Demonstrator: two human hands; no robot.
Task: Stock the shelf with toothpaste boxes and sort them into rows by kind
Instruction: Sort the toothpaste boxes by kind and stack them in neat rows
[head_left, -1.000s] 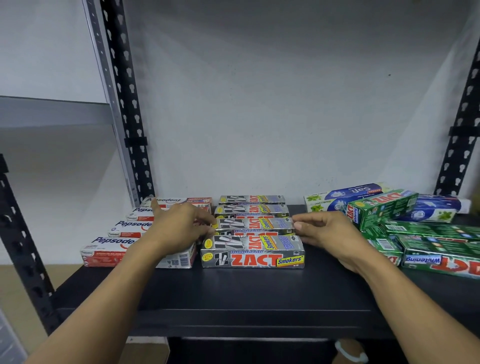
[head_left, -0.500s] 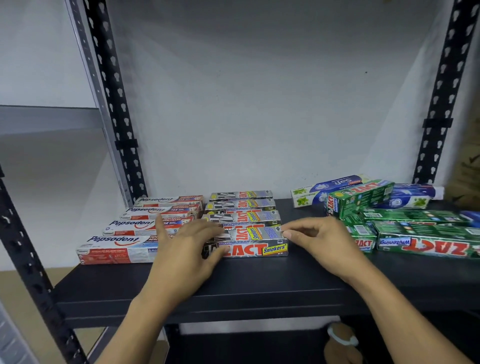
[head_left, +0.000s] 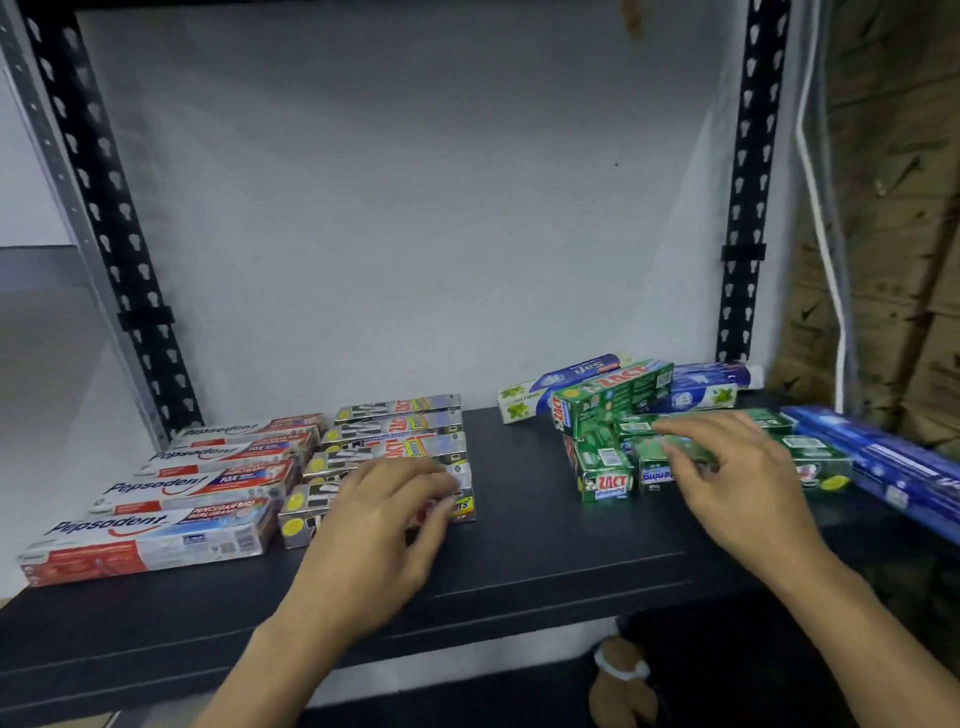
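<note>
Left hand: fingers loosely bent, resting on front silver box. Right hand: fingers spread, empty, over green boxes.

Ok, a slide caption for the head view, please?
Left hand on the front silver Zact box, right hand over green Zact boxes.

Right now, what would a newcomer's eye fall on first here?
Two tidy rows on the shelf's left: red-and-white Pepsodent boxes and silver Zact boxes beside them, the left hand lying over the front silver one. At right, the right hand, fingers spread, reaches over a jumbled heap of green Zact boxes.
</note>
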